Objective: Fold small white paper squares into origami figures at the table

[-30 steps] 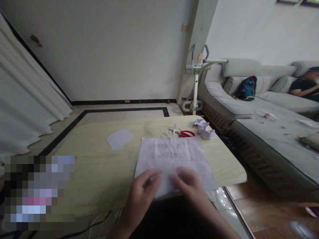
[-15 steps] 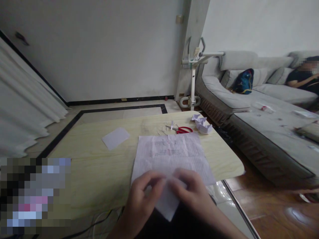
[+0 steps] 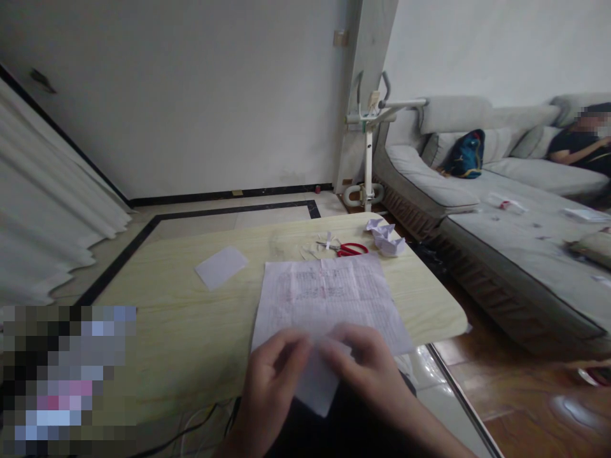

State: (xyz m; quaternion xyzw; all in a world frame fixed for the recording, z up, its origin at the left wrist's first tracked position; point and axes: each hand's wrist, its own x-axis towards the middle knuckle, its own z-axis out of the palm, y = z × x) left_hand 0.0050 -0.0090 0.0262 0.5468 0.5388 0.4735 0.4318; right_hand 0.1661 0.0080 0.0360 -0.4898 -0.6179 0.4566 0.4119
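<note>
Close to the table's front edge, my left hand (image 3: 279,366) and my right hand (image 3: 360,359) pinch a small white sheet of paper (image 3: 319,385) between thumbs and fingers. Its lower corner hangs below the hands; the fingertips are blurred. Beneath and beyond the hands a large printed sheet (image 3: 329,292) with fold creases lies flat. Past its far edge are red-handled scissors (image 3: 352,249) beside thin paper scraps (image 3: 312,249). Several folded paper shapes (image 3: 389,240) stand at the far right corner. A blank white piece of paper (image 3: 221,267) rests on the left half.
The pale wooden table (image 3: 172,343) has a rounded right corner. A blurred-out patch (image 3: 67,381) covers its left front. On the right stands a grey sofa (image 3: 515,254) with a blue backpack (image 3: 468,154) and a seated person (image 3: 580,143). White exercise equipment (image 3: 368,152) stands behind the table.
My hands have come closer together, and the small paper's corner now shows below them. The view has shifted slightly. Things on the table have stayed in place.
</note>
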